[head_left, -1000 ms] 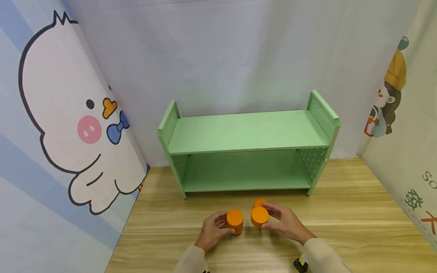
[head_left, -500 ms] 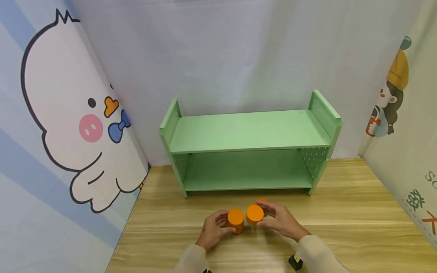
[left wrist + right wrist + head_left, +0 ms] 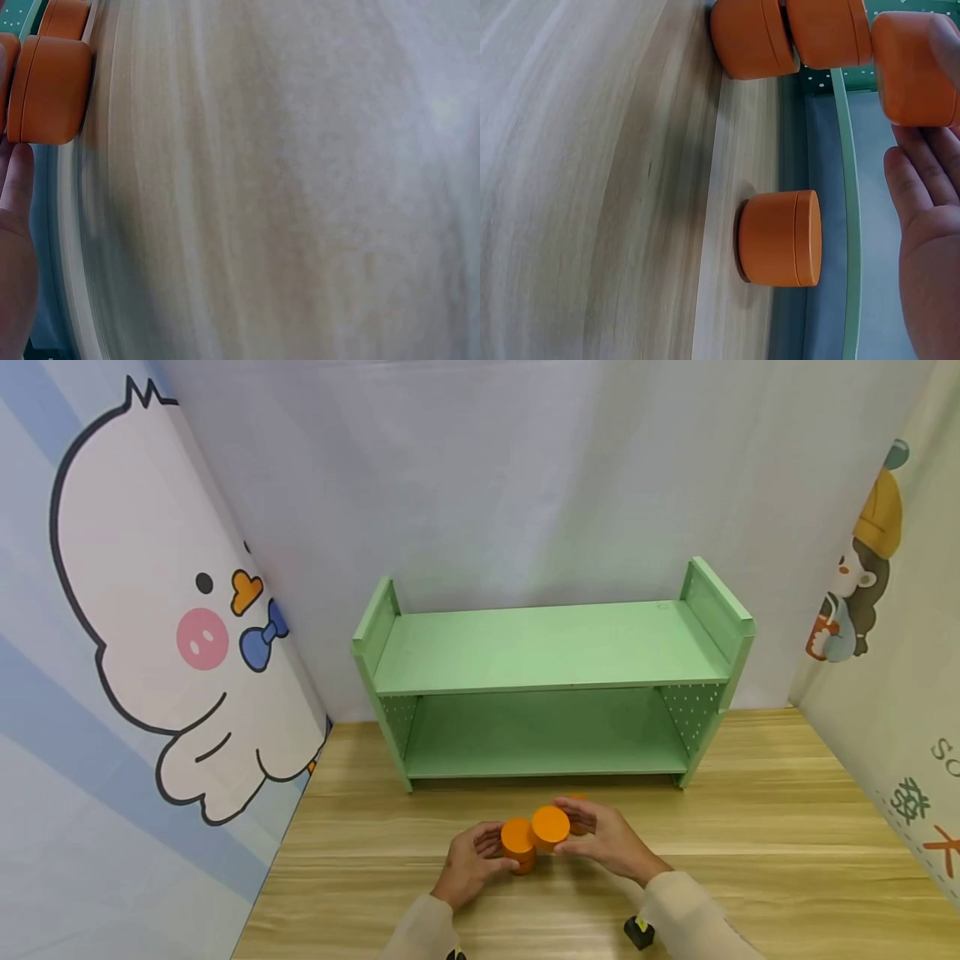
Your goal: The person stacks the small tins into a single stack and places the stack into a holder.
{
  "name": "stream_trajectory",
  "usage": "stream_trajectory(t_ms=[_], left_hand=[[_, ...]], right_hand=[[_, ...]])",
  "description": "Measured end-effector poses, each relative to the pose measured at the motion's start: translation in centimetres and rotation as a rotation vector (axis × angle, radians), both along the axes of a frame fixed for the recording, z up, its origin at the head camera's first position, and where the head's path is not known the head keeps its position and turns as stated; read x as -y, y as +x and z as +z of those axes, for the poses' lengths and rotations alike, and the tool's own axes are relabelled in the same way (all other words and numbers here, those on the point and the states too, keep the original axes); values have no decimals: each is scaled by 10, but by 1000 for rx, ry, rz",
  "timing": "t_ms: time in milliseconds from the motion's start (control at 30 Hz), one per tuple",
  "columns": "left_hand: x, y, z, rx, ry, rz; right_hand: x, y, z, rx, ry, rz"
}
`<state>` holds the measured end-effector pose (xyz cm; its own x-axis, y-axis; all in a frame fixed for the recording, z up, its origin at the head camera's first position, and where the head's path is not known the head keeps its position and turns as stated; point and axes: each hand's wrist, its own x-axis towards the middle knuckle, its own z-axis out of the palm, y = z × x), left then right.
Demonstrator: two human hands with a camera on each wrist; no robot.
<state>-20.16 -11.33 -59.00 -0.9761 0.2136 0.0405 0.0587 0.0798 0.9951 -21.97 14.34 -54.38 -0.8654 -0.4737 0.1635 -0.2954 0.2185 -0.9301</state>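
Two round orange lidded jars stand stacked on the table, the upper jar (image 3: 517, 835) over the lower jar (image 3: 523, 865). My left hand (image 3: 465, 864) holds the stack from the left, thumb in front and fingers behind. A third orange jar (image 3: 550, 824) is pinched by my right hand (image 3: 611, 843), raised off the table just right of the stack's top. In the right wrist view this jar is level above the upper jar, tight beside it. A fourth jar (image 3: 780, 238) stands alone on the table, partly hidden behind my right hand in the head view.
A green two-tier shelf (image 3: 551, 647) stands behind the jars near the back curtain. Printed cloth walls border the wooden table (image 3: 780, 827) left and right. A small black object (image 3: 639, 932) is by my right sleeve.
My right hand has carried its jar leftward and slightly up, closing the gap to the stack. The left hand and the stack hold nearly still.
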Motion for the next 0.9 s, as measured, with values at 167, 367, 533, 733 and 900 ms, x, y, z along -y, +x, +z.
stream_trajectory(t_ms=[167, 367, 533, 733, 900], left_hand=[[0, 1, 0, -2, 10, -9], [1, 1, 1, -8, 19, -12], [1, 1, 0, -12, 14, -14], [1, 1, 0, -6, 17, -10], [1, 1, 0, 9, 28, -7]], right_hand=[[4, -1, 0, 19, 5, -3], [9, -3, 0, 18, 12, 8], [13, -3, 2, 21, 3, 18], [18, -3, 3, 22, 16, 16], [21, -4, 3, 25, 34, 14]])
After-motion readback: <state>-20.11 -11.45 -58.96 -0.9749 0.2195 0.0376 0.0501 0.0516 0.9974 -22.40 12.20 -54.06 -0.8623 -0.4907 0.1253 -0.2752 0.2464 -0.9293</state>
